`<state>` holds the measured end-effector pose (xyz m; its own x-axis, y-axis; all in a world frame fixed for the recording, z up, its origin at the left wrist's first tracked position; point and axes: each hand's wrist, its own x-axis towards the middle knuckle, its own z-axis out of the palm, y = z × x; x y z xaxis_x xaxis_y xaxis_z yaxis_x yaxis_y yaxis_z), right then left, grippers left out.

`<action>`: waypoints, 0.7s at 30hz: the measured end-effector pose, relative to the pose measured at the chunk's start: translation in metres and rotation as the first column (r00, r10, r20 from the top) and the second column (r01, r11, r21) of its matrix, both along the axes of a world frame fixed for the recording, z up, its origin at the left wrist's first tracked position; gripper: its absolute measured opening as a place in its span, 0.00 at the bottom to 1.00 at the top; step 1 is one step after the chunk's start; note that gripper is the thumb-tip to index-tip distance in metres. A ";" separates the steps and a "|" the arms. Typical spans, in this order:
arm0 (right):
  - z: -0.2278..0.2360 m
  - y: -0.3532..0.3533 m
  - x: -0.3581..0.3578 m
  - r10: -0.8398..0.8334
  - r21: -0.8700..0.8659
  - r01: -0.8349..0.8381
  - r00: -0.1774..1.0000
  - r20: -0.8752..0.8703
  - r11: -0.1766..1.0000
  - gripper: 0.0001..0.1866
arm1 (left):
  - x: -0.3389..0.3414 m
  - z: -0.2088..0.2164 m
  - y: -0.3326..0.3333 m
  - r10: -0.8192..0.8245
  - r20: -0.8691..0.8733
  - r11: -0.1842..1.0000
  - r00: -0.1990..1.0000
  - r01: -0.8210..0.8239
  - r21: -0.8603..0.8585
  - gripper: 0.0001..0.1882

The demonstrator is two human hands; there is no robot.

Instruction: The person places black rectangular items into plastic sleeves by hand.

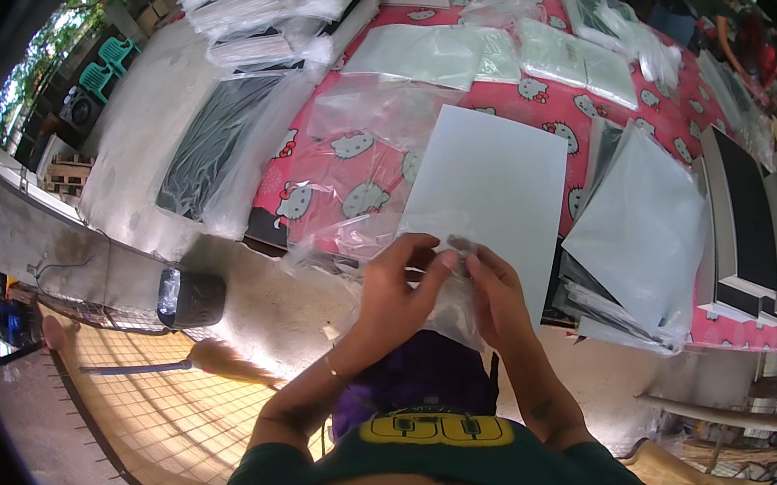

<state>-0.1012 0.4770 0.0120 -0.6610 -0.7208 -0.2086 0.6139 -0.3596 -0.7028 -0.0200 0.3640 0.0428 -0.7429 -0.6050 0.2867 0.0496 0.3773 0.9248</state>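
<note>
Both my hands are close together at the table's near edge, at a clear plastic bag (457, 313). My left hand (396, 294) has its thumb and fingers curled in at the bag's crumpled upper part. On the other side, the fingers of my right hand (498, 297) are closed on the same plastic. A small greyish patch shows between the fingertips; I cannot make out what it is. Just beyond my hands lies a large white sheet (495, 168), flat on the pink patterned tablecloth (297, 198). Loose clear plastic bags (365, 121) are spread to its left.
Plastic-wrapped packs (253, 23) are piled at the far left. White sheets in clear plastic (646, 232) lie at the right, beside a row of black-and-white boards (745, 221). A black bin (192, 296) and a broom (220, 357) are at the lower left. Another person (706, 0) is at the far right.
</note>
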 end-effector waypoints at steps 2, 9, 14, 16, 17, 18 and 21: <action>-0.007 0.005 0.002 0.026 -0.016 -0.029 0.993 -0.119 0.999 0.18 | -0.004 -0.023 0.001 -0.053 0.068 0.999 0.996 0.052 0.016 0.11; -0.032 0.021 0.020 -0.034 -0.011 0.033 0.995 -0.092 0.999 0.16 | 0.016 -0.041 0.009 -0.155 0.115 0.980 0.981 0.168 -0.107 0.17; -0.036 0.012 0.037 -0.093 -0.017 0.091 0.990 -0.110 0.996 0.13 | 0.043 -0.031 0.016 -0.146 0.078 0.779 0.986 0.163 -0.605 0.23; -0.053 0.012 0.041 -0.092 0.071 0.107 0.976 -0.199 0.992 0.13 | 0.057 -0.036 0.010 -0.184 0.069 0.831 0.980 0.193 -0.522 0.23; -0.057 0.015 0.040 -0.073 0.095 0.095 0.974 -0.212 0.991 0.13 | 0.063 -0.040 0.005 -0.186 0.039 0.887 0.982 0.185 -0.422 0.23; -0.055 0.013 0.043 -0.058 0.123 0.088 0.972 -0.226 0.989 0.12 | 0.068 -0.044 -0.001 -0.189 0.006 0.932 0.982 0.181 -0.313 0.22; -0.047 0.007 0.054 -0.044 0.085 0.063 0.977 -0.209 0.994 0.11 | 0.083 -0.051 -0.013 -0.088 0.065 0.992 0.994 0.094 -0.086 0.18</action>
